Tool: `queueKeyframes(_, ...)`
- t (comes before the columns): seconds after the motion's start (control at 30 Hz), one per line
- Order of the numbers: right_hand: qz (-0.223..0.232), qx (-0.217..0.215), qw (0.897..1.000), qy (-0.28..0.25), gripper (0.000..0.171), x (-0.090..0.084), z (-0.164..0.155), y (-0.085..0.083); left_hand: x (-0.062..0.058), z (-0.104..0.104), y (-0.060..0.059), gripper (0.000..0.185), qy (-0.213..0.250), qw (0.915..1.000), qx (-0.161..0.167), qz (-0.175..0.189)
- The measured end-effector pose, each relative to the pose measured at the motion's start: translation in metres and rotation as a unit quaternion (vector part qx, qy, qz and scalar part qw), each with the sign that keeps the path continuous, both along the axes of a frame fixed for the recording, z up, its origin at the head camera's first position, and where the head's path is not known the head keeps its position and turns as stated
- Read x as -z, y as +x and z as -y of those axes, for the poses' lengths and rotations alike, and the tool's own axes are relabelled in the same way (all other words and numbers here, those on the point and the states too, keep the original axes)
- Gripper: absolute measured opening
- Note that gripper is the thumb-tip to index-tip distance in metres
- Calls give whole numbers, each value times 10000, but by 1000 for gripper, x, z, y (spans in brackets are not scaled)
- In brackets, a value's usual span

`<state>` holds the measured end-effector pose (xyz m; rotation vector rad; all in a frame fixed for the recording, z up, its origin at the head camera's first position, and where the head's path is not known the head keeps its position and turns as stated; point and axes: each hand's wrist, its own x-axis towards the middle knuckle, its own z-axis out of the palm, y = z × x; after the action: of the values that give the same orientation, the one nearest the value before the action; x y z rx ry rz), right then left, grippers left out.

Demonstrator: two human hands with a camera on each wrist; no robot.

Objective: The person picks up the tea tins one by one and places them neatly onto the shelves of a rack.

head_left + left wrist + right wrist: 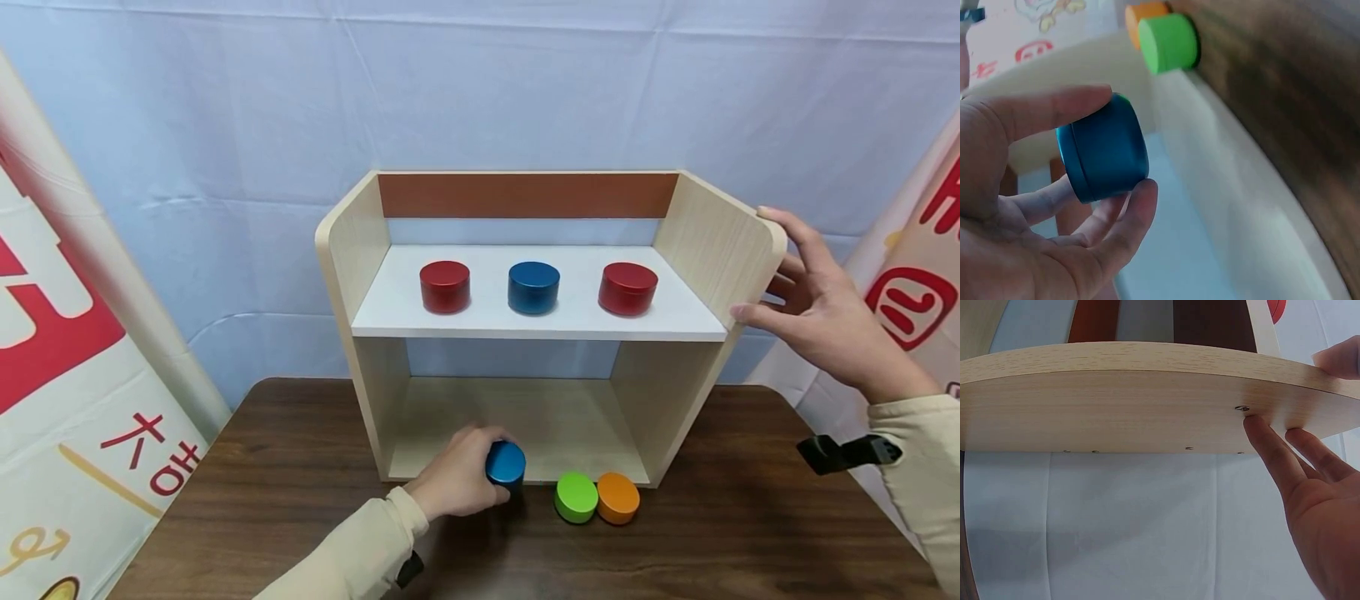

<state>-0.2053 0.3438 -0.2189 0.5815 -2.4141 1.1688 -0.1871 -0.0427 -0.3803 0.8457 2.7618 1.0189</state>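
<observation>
Shelf unit of pale wood, standing on dark wooden table. Upper shelf board: red tin at left, dark blue tin at centre, second red tin at right. Left hand grasps blue tin between thumb and fingers at the unit's near lower edge. Green tin and orange tin touch each other just right of it. Right hand, fingers straight, steadies the unit's right side panel.

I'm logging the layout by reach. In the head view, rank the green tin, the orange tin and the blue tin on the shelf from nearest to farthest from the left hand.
From the left hand:
1. Green tin, on the table just to its right.
2. Orange tin, touching the green one's far side.
3. Blue tin on the shelf, up on the white board, middle of three.
</observation>
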Motion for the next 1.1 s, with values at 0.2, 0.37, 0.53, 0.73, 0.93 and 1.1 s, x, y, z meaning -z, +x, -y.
queueKeyframes(0.2,0,-32,10000,15,109,0,0,1,-2,17,-16,52,318,9989,-283,-192)
queueKeyframes(0.37,-2,-36,10000,11,109,0,0,0,-2,28,-29,52,345,9970,-666,-182)
queueKeyframes(0.53,-6,-56,10000,-23,109,0,0,0,0,32,-39,55,299,9938,-1064,-104)
queueKeyframes(0.73,-23,-104,9999,28,108,0,-1,1,9,35,-51,52,297,9918,-1224,-195)
queueKeyframes(0.93,-22,-157,9998,76,108,0,-1,3,19,39,-60,52,370,9900,-1333,-264)
queueKeyframes(1.1,3,-120,9999,52,108,0,-2,1,25,40,-65,56,469,9876,-1486,-178)
